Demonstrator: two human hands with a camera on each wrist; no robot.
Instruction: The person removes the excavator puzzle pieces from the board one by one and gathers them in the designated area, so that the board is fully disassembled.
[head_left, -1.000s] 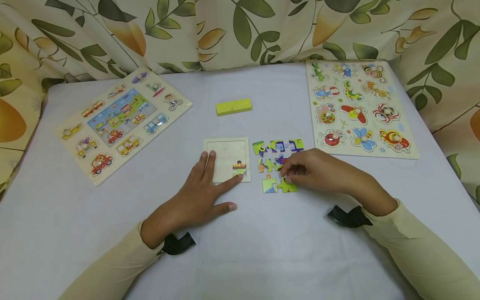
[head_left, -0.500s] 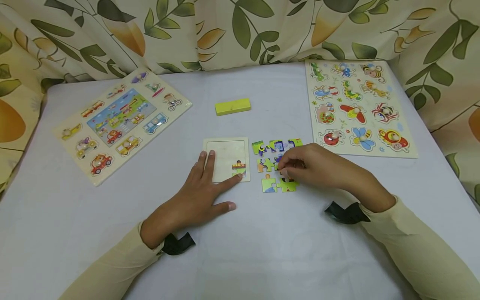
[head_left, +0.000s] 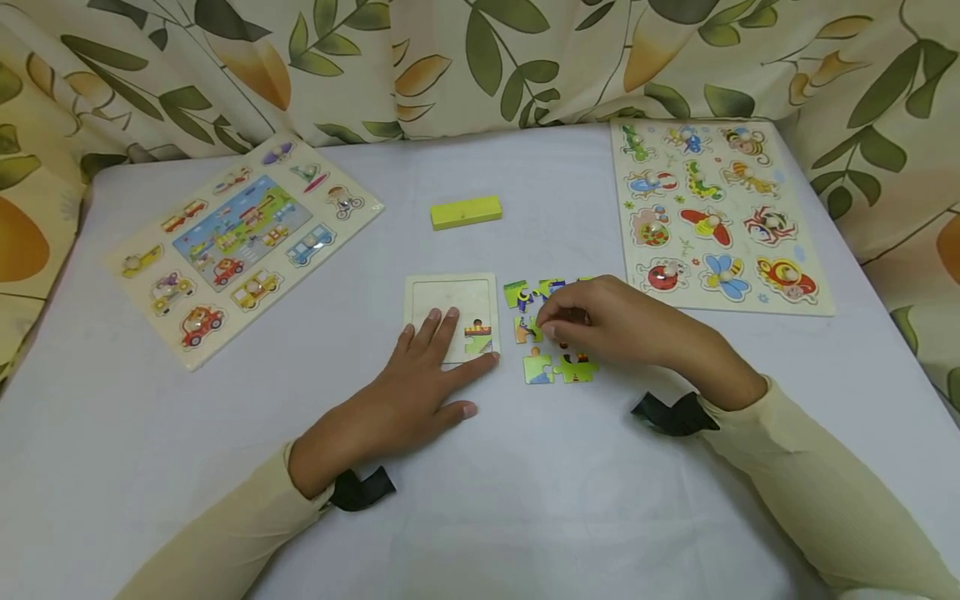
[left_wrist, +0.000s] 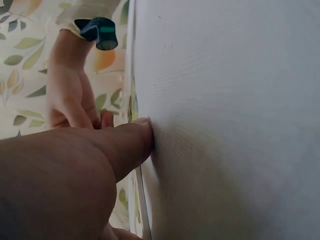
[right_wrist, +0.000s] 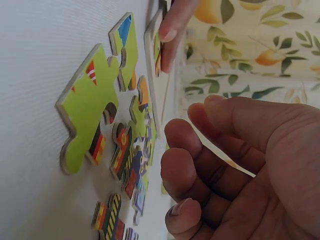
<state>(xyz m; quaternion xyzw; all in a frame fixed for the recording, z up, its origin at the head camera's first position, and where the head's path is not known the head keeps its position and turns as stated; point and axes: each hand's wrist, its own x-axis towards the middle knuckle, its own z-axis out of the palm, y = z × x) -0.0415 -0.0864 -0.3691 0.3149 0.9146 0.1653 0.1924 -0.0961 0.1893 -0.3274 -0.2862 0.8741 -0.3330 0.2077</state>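
Observation:
In the head view my left hand lies with spread, straight fingers on the lower edge of a small square wooden puzzle tray. A jigsaw piece sits in the tray's lower right corner, beside my index finger. My right hand hovers over loose jigsaw pieces to the right of the tray, hiding some of them. Its fingers are loosely curled, and nothing shows between them in the right wrist view, where green and striped pieces lie flat below. The left wrist view shows my left thumb against the white cloth.
A vehicle peg puzzle board lies at the left, and an insect peg puzzle board at the back right. Between them is a yellow block. A leaf-patterned curtain hangs behind the white-covered table.
My right hand has moved left and slightly away from me over the loose pieces. My left hand has shifted a little to the right on the tray, fingertips nearer its middle.

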